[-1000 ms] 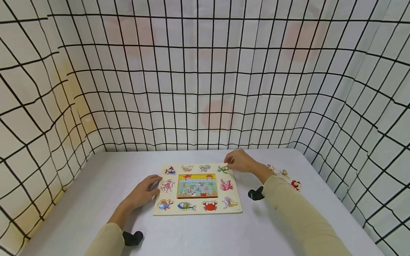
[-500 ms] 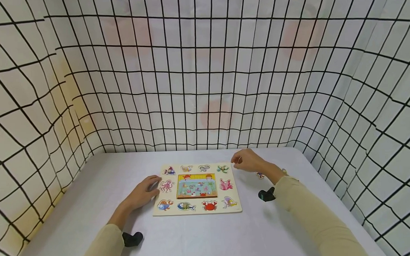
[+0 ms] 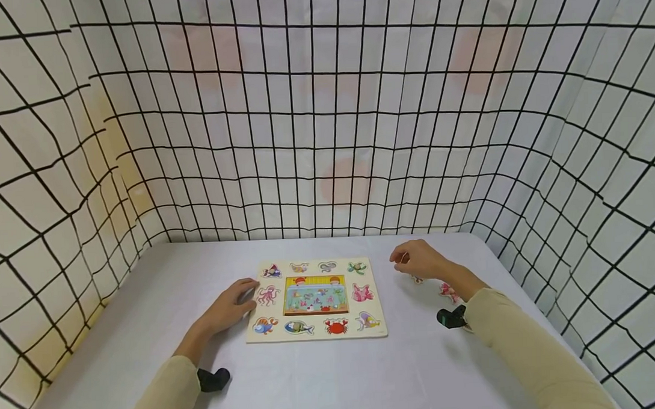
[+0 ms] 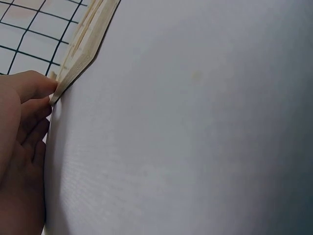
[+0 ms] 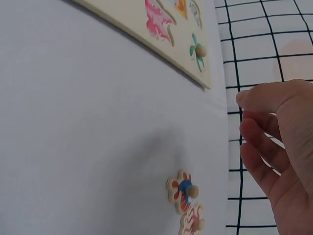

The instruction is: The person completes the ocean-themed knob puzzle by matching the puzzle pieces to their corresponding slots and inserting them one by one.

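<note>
Black-lined grid on white cloth walls [image 3: 338, 132], standing beyond the board and on both sides of it. White-covered table [image 3: 312, 379] beneath. Flat, rectangular, cream-coloured wooden puzzle board [image 3: 316, 337] lies on the table, sea-creature shapes set round its border. Colourful rectangular aquarium picture [image 3: 314, 296] at the board's centre.

Left hand [image 3: 225, 309]: at the board's left edge, fingertips touching it, fingers relaxed and slightly bent. Right hand [image 3: 416, 260]: raised off the board's far right corner, well clear of it; fingers loosely curved, nothing seen in its grasp. Dark wrist-worn device [image 3: 452, 317] under the right wrist, right of the board.

Red crab shape [image 3: 336, 326] at the board's near edge. Green turtle-shaped piece [image 3: 357, 268] with a wooden knob at the board's far right corner. Blue-and-red knobbed wooden piece [image 5: 182, 191] loose on the table, right of the board; pink-striped knobbed wooden piece [image 5: 188, 224] close by it. Contact between these two: cannot tell.
</note>
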{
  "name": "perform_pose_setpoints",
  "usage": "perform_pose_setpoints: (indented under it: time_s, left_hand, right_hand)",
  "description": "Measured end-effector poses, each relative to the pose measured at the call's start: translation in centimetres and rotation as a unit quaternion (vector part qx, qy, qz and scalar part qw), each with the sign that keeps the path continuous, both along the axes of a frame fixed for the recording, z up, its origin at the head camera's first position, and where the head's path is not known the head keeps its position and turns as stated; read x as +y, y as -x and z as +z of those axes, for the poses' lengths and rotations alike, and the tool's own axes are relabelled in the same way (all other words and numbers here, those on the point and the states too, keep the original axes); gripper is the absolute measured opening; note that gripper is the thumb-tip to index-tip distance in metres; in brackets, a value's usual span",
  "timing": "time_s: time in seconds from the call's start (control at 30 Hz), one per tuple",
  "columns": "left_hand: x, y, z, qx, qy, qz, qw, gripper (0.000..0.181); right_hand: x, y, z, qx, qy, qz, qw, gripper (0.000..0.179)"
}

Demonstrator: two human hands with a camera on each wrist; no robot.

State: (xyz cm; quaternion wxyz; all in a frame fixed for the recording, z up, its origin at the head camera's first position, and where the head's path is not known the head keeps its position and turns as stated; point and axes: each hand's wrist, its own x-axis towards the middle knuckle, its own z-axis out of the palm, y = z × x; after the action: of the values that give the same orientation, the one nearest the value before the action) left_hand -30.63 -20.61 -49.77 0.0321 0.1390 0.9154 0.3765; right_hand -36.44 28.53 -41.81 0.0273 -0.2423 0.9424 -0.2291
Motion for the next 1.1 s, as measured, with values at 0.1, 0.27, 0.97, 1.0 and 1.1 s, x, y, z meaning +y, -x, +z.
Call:
perform_pose_setpoints:
  time_s: [0.1, 0.27, 0.97, 1.0, 1.1]
  left_hand:
    - [0.0, 0.1, -0.1, -0.001, 0.003, 0.002, 1.0000, 0.053]
    - [0.0, 0.1, 0.0, -0.006, 0.006, 0.004, 1.0000, 0.054]
    - [0.2, 0.1, 0.4, -0.010, -0.001, 0.006, 0.9999, 0.053]
    - [0.2, 0.1, 0.4, -0.010, 0.001, 0.004, 0.9999, 0.053]
    - [0.1, 0.1, 0.3, -0.012, 0.002, 0.004, 0.9999, 0.053]
  right_hand:
    - [0.9, -0.5, -0.1, -0.001, -0.002, -0.003, 1.0000, 0.017]
    - [2.1, -1.3, -0.2, -0.003, 0.002, -0.011, 0.9999, 0.017]
    - [7.4, -6.1, -1.9, -0.001, 0.019, -0.025, 0.9995, 0.013]
    - [7.7, -6.5, -2.0, -0.001, 0.020, -0.026, 0.9995, 0.013]
    - [8.6, -7.5, -2.3, 0.003, 0.022, -0.023, 0.9995, 0.011]
